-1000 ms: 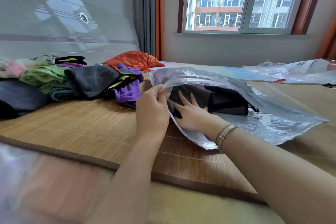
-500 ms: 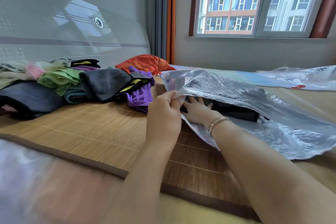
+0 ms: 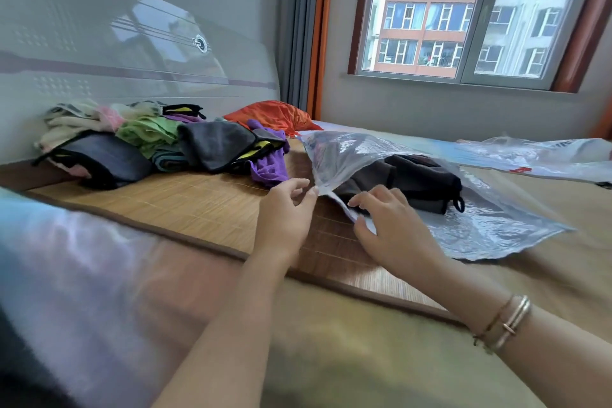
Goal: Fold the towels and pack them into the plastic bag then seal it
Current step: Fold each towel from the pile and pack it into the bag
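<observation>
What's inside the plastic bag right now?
Through the plastic bag a stack of folded dark towels shows, grey and black. How many there are, and anything beneath them, stays hidden. The mouth is unsealed, its edge at the left hand.

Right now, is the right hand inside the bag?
No, the right hand rests outside the plastic bag, at its open edge.

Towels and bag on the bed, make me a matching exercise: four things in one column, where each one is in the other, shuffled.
Things:
1. dark folded towel
2. orange cloth
3. purple towel
4. left hand

Places:
A. by the curtain, behind the pile
B. at the mouth edge of the plastic bag
C. inside the plastic bag
D. on the mat at the pile's near edge

Pairs: 1-C, 2-A, 3-D, 4-B
</observation>
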